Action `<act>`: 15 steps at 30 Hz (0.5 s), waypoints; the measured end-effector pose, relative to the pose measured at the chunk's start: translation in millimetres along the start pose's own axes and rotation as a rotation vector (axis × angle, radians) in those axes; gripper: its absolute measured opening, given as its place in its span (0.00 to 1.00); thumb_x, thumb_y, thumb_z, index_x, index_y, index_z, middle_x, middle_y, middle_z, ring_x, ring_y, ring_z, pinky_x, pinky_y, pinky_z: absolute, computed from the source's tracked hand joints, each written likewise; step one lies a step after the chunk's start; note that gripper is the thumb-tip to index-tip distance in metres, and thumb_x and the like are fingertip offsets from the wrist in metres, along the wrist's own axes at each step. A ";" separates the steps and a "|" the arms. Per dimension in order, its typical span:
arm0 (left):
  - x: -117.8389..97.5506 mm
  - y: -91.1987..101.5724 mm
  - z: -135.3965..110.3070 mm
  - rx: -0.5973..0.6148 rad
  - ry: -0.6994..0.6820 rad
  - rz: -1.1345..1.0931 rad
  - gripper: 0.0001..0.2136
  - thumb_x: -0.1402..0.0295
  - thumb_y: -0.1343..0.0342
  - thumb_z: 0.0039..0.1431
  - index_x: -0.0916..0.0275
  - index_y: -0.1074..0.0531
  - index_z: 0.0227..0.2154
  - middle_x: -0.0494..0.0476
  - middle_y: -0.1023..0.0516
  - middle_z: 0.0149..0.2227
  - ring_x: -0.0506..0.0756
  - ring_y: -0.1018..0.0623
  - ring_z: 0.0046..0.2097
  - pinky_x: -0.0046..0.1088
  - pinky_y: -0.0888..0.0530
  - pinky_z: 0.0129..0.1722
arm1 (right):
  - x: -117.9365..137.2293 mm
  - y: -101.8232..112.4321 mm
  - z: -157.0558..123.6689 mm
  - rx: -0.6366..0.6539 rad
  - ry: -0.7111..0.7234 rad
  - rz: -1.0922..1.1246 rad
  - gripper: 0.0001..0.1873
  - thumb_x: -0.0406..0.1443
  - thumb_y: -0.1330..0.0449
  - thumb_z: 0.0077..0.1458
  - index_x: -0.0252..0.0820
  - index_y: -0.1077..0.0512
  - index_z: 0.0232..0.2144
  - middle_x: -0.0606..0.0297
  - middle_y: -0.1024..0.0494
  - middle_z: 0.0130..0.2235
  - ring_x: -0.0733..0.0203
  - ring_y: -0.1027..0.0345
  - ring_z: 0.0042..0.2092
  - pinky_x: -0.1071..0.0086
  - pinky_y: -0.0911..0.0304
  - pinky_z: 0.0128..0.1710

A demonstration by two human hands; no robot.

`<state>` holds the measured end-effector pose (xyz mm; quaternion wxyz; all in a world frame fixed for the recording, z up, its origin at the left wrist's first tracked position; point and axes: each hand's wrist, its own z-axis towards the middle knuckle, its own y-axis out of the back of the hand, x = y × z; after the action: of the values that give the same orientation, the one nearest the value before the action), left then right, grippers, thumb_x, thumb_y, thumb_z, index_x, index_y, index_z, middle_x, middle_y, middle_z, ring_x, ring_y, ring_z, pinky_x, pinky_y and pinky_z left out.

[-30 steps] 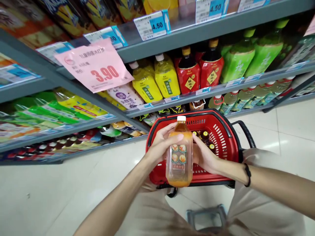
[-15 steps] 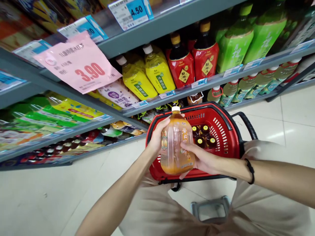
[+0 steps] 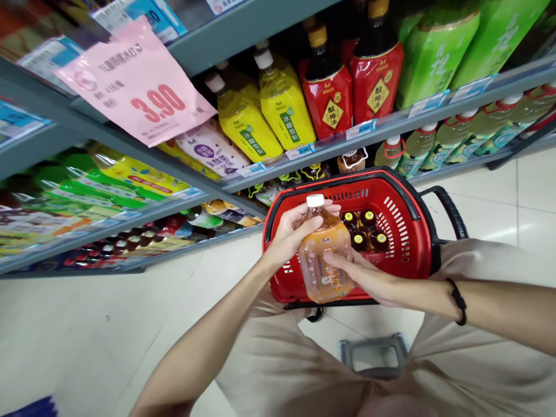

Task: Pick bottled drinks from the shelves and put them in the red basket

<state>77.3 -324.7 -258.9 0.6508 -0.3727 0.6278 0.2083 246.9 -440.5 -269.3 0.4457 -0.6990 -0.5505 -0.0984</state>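
Both my hands are closed around a large orange drink bottle (image 3: 326, 255) with a white cap, tilted over the basket. My left hand (image 3: 290, 233) grips its upper left side near the neck, fingers partly behind it. My right hand (image 3: 367, 277) holds the lower right side, thumb across the front label and its other fingers mostly hidden. Below is a red shopping basket (image 3: 406, 200) with black rim and a black handle (image 3: 447, 208). Several dark bottles with yellow caps (image 3: 369, 217) stand together inside the basket.
Shelves ahead carry yellow drink bottles (image 3: 284, 116), red-labelled bottles (image 3: 330, 98) and green bottles (image 3: 438, 55). A pink price sign (image 3: 139, 87) juts out at the left. A grey frame (image 3: 373, 353) lies on the tiled floor (image 3: 87, 341) between my legs. A dark blue object (image 3: 32, 407) shows at bottom left.
The bottle has turned in my hands, bringing a different label side to face me. My left hand has shifted its thumb nearer the neck. The view has moved slightly closer to the shelf.
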 end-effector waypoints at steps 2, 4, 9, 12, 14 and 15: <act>0.5 -1.5 0.0 -0.022 0.004 -0.010 0.19 0.61 0.35 0.69 0.62 0.20 0.59 0.68 0.20 0.60 0.65 0.20 0.62 0.41 0.22 0.60 | -2.0 0.3 2.3 0.004 0.005 0.023 0.54 0.63 0.27 0.51 0.50 0.39 0.72 0.57 0.33 0.72 0.45 0.39 0.72 0.45 0.46 0.76; 0.3 -2.9 0.1 -0.054 0.013 -0.015 0.18 0.60 0.34 0.68 0.63 0.19 0.56 0.68 0.19 0.59 0.65 0.19 0.61 0.41 0.23 0.61 | -4.3 0.3 4.8 -0.010 0.009 0.048 0.51 0.61 0.30 0.55 0.50 0.39 0.72 0.58 0.34 0.72 0.47 0.42 0.74 0.45 0.48 0.76; 1.1 -3.7 1.1 -0.116 0.062 -0.030 0.19 0.58 0.32 0.65 0.66 0.18 0.52 0.69 0.17 0.56 0.66 0.18 0.58 0.41 0.22 0.59 | -6.0 -1.5 7.2 0.007 0.053 0.141 0.43 0.60 0.34 0.62 0.49 0.34 0.71 0.60 0.36 0.74 0.49 0.47 0.76 0.47 0.53 0.78; 3.3 -3.0 2.5 -0.128 0.080 -0.033 0.20 0.57 0.31 0.63 0.66 0.18 0.50 0.69 0.17 0.55 0.66 0.17 0.56 0.40 0.21 0.56 | -4.7 -2.3 6.5 0.008 0.031 0.190 0.41 0.58 0.36 0.65 0.50 0.36 0.72 0.59 0.33 0.71 0.49 0.43 0.74 0.46 0.49 0.76; 4.4 -3.1 3.4 -0.133 0.086 -0.035 0.19 0.57 0.31 0.63 0.67 0.18 0.50 0.69 0.17 0.54 0.66 0.17 0.56 0.40 0.20 0.56 | -3.4 -2.6 6.1 -0.014 -0.045 0.226 0.40 0.59 0.39 0.67 0.50 0.37 0.73 0.57 0.30 0.69 0.48 0.39 0.72 0.45 0.43 0.74; 4.8 -3.4 3.7 -0.134 0.089 -0.038 0.19 0.57 0.31 0.63 0.67 0.18 0.50 0.69 0.16 0.54 0.66 0.17 0.55 0.40 0.20 0.55 | -2.3 -3.1 5.8 -0.032 -0.093 0.250 0.40 0.60 0.42 0.68 0.49 0.36 0.73 0.56 0.28 0.68 0.47 0.36 0.70 0.44 0.40 0.71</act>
<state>82.8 -325.0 -263.0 0.5995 -0.4363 0.6337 0.2206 241.3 -437.8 -272.5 0.4172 -0.7730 -0.4775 -0.0186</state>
